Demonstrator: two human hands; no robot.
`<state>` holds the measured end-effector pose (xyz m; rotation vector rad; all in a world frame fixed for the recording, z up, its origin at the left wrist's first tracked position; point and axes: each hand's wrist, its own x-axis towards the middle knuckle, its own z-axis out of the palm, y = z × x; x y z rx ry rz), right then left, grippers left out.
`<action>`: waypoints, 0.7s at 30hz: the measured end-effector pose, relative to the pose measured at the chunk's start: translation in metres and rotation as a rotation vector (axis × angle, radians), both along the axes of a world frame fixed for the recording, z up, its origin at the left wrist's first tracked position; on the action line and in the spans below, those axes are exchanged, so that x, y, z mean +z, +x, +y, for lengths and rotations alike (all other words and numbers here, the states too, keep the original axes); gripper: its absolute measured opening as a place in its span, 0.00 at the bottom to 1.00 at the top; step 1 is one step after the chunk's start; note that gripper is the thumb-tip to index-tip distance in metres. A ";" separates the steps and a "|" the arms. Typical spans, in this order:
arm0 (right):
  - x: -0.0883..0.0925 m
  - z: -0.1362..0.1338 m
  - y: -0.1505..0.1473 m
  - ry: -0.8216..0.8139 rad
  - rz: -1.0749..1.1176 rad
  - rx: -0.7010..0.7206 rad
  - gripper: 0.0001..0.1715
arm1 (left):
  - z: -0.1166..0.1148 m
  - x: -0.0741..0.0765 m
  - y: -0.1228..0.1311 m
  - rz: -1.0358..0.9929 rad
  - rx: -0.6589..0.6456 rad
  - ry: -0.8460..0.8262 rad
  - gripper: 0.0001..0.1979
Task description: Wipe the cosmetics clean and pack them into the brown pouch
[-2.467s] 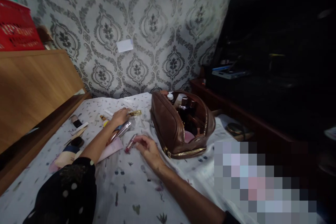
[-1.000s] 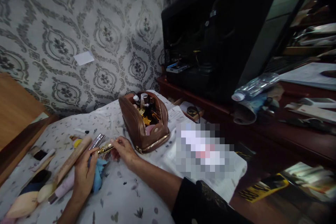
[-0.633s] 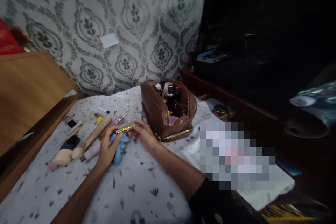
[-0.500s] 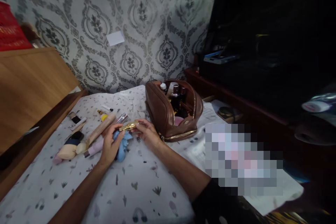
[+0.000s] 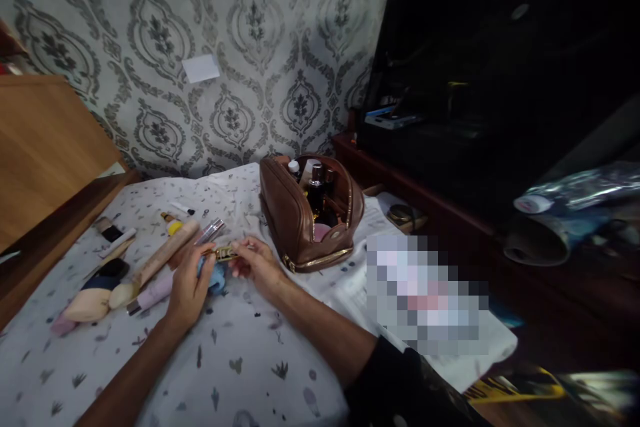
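A slim, shiny gold-coloured item (image 5: 227,253) is held between the fingertips of both hands; its exact kind is too small to tell. My left hand (image 5: 189,283) pinches its left end, and my right hand (image 5: 257,265) grips the other end. Beneath them on the patterned sheet lies a crumpled light-blue fabric piece (image 5: 215,278), partly covered by the left hand. Just right of my right hand stands a brown cosmetic bag (image 5: 285,213), unzipped, with a dark bottle (image 5: 317,190) and other bottles inside.
Left of my hands lie a long beige tube (image 5: 167,253), a pale lilac tube (image 5: 153,293), a beige rounded item (image 5: 87,305) and several other cosmetics. A wooden board (image 5: 50,140) borders the left. At right are a dark television (image 5: 480,67) and a plastic bottle (image 5: 575,193).
The whole view has shifted, with the scene moving left in the picture. Both hands still hold the gold item, of which a shorter stretch now shows between the fingers.
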<state>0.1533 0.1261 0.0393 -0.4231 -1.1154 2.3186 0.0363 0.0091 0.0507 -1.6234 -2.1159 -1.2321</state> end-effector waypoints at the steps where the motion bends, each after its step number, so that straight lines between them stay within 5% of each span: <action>1: 0.000 -0.002 0.000 0.033 -0.028 0.013 0.33 | 0.000 0.000 -0.002 -0.020 0.018 -0.009 0.16; 12: -0.006 -0.013 0.000 0.369 -0.077 0.188 0.35 | -0.001 0.018 -0.012 -0.404 0.134 -0.007 0.20; 21: 0.000 -0.015 0.008 0.823 -0.242 -0.009 0.11 | 0.001 0.026 -0.004 -0.953 0.040 0.102 0.21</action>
